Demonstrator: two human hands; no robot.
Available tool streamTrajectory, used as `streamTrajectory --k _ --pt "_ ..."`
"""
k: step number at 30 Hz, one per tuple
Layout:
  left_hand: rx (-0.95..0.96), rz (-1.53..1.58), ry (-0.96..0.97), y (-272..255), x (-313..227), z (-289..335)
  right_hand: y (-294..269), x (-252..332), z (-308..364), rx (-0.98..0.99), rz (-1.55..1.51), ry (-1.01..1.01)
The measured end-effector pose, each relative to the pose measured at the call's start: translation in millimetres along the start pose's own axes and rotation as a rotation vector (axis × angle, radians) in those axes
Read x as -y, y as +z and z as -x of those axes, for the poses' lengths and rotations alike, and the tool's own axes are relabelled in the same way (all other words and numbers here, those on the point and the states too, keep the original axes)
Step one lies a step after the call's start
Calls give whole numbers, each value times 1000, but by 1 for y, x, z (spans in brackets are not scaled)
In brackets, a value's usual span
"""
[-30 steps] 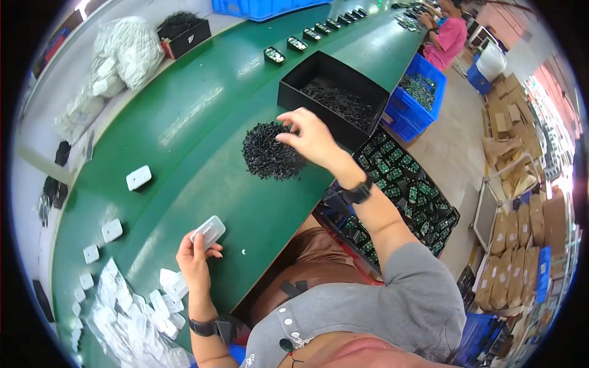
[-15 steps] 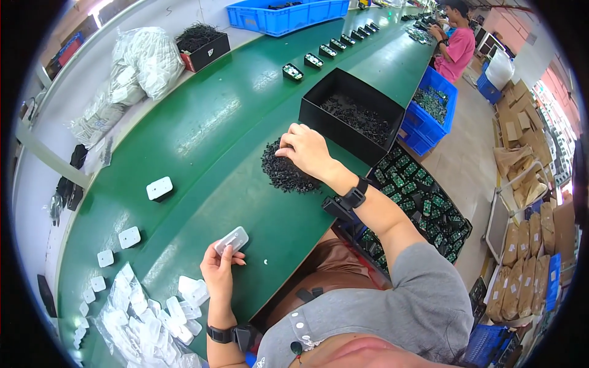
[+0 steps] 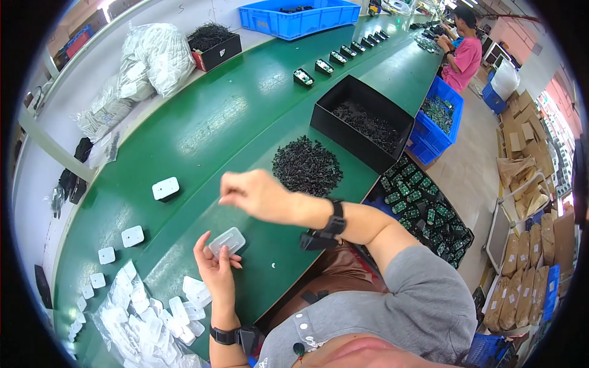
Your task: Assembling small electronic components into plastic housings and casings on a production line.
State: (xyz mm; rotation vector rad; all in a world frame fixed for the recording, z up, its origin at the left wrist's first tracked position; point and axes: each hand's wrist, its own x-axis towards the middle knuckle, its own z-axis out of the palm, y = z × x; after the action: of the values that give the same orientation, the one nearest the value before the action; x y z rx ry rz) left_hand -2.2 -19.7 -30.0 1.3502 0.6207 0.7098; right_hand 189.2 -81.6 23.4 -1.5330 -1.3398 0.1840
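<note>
My left hand (image 3: pixel 216 273) holds a translucent white plastic cover (image 3: pixel 228 241) above the green bench, its thumb on the near edge and the fingers beneath. My right hand (image 3: pixel 261 196) is in the air just above and beyond that cover, fingers pinched together. Whatever lies in the pinch, if anything, is too small to make out. Beyond my right wrist a heap of small black parts (image 3: pixel 307 164) is spread on the bench. More translucent covers (image 3: pixel 162 331) lie loose and in a clear bag to the left of my left forearm.
White-topped units (image 3: pixel 165 188) stand in a curved row along the left. Behind the heap is a black box (image 3: pixel 374 126) with small black parts inside. A bin of green circuit boards (image 3: pixel 429 211) sits at the right. Another person (image 3: pixel 463 58) works at the far end.
My right hand has left the heap of black parts and come left and nearer, toward the cover. My left hand still holds the cover. The whole view has shifted slightly.
</note>
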Motion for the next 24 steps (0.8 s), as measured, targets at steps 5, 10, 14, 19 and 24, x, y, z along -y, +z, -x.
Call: streamTrajectory --k 5,10,14,19,24 --pt "-48 -159 81 -17 14 -7 69 1 14 151 -267 253" --pt "-110 -226 111 -10 7 -9 71 -12 18 213 -423 443" --pt "-126 -292 140 -14 10 -9 84 -17 24 230 -635 486" --pt "-144 -346 159 -22 13 -11 83 -21 24 332 -798 497" --pt "-127 -406 159 -15 13 -10 67 -27 23 347 -737 487"
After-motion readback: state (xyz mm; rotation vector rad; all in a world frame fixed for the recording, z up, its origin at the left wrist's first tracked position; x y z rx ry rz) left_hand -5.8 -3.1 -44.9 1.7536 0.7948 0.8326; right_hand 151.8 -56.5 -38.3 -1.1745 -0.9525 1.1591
